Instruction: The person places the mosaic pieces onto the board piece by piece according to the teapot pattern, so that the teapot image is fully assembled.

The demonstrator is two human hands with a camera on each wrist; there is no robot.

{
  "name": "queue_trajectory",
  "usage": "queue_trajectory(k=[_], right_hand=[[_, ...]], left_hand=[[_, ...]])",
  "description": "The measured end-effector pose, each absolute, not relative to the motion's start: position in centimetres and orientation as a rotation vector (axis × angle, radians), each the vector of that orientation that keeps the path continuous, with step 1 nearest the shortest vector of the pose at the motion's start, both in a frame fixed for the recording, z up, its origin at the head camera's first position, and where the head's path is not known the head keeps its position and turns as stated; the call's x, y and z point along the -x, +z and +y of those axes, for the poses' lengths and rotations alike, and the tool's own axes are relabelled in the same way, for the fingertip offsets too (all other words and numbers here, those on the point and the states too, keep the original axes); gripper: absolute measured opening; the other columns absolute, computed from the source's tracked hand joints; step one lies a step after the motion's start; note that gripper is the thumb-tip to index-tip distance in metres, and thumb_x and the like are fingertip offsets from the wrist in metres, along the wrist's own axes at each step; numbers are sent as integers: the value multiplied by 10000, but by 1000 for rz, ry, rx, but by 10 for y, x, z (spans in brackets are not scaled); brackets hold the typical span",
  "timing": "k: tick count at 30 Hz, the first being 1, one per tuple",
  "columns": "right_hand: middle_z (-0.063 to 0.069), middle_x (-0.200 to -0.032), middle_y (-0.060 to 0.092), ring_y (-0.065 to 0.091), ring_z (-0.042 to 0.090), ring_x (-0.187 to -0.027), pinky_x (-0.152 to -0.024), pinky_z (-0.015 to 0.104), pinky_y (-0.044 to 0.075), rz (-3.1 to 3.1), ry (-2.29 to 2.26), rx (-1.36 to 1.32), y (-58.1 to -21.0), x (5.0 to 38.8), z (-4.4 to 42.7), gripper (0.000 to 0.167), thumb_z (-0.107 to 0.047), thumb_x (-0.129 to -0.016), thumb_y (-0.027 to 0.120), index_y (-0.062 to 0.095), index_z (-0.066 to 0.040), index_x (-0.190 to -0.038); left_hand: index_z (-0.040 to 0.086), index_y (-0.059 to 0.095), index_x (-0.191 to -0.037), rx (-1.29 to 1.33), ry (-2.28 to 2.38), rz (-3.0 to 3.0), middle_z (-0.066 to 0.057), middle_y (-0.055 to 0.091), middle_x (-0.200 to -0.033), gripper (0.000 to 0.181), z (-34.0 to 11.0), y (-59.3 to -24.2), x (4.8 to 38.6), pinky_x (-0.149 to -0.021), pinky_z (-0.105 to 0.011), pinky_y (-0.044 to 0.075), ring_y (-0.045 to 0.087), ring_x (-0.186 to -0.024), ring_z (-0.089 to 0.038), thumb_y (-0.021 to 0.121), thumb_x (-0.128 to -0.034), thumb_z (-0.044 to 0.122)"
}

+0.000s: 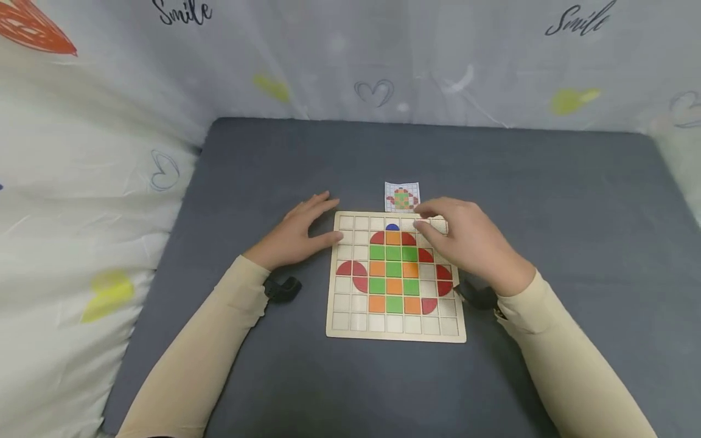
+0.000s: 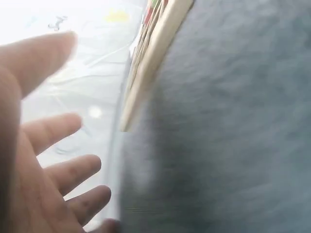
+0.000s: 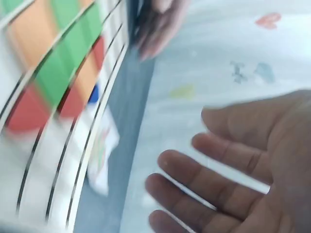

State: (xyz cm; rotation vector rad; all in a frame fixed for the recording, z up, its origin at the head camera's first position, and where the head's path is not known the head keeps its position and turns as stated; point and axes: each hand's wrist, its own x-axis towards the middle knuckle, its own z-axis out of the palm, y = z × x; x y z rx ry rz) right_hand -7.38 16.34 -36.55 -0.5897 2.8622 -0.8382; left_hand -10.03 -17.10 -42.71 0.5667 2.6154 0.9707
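Observation:
A square wooden grid board [image 1: 358,323] lies on the table with coloured tiles in its cells. Green tiles [image 1: 394,269] and orange tiles [image 1: 393,238] form a block in the middle, with rounded red tiles [image 1: 444,272] around it and a blue half-round tile [image 1: 392,227] above. My left hand [image 1: 298,237] is spread at the board's left side, its thumb tip at the edge. In the left wrist view its fingers hold nothing. My right hand [image 1: 473,240] hovers over the upper right corner, fingers slightly bent; its palm looks bare in the right wrist view.
A small printed card [image 1: 401,193] with a coloured grid picture lies just behind the board. Dark grey cloth [image 1: 306,377] covers the table. A pale curtain [image 1: 328,61] with hearts and lettering hangs behind and at the left. Black straps [image 1: 282,289] sit at the wrists.

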Motion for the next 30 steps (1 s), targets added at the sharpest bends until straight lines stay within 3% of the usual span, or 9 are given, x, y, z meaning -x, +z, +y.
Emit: queue_trajectory(k=[3,7,12,15,20,24,30], right_hand=[[112,-1340,692,602,324,-1305,-1104,562,469,2869,-784,669,-366,73,180,365,-229,-1008,728,707,-65,-1334],[159,-1499,578,455,372,-1467,-1206,585,353,2889,-683,798,-368,68,193,535,-287,-971,777,633,-90,-1447],[173,-1689,340,207,402,-1598,-1293,606,102,2975,-524,892,-377,57,203,970,-587,-835,849,445,-182,-1618],[179,-1723,257,124,409,-1615,-1289,626,37,3013,-447,946,-381,51,206,1187,-754,-713,845,380,-201,-1654],[170,-1750,167,67,415,-1621,-1274,657,-11,3043,-388,982,-384,41,208,1290,-841,-662,805,329,-196,-1674],[147,-1766,97,60,427,-1618,-1262,681,-23,3049,-411,943,-380,32,211,1437,-831,-558,870,260,-194,-1694],[141,-1772,20,42,434,-1617,-1250,704,-26,3035,-401,903,-377,26,215,1573,-818,-458,917,212,-160,-1701]], left_hand=[[269,228,-1699,-584,983,2638,-4,79,-1777,892,-179,-413,94,-1263,-673,128,-3,-1641,-262,659,-987,592],[265,115,-1712,-734,845,2764,0,-87,-1773,1043,-188,-393,83,-1287,-623,0,-119,-1632,-248,715,-938,622],[268,91,-1713,-970,619,2906,-16,-180,-1757,1254,-189,-374,68,-1279,-606,-82,-153,-1625,-292,812,-791,719],[263,108,-1713,-1051,546,2923,-34,-176,-1758,1326,-189,-367,58,-1271,-631,-79,-147,-1624,-314,814,-720,785],[265,130,-1713,-1075,425,2951,-44,-142,-1767,1254,-193,-363,46,-1275,-618,-83,-123,-1629,-319,697,-767,861],[254,130,-1713,-1090,367,2982,-41,-130,-1769,1209,-196,-363,39,-1279,-600,-88,-112,-1632,-315,604,-807,898],[240,104,-1715,-1061,354,2982,-89,-80,-1775,1235,-201,-366,32,-1279,-606,-79,-117,-1630,-319,638,-802,879]])
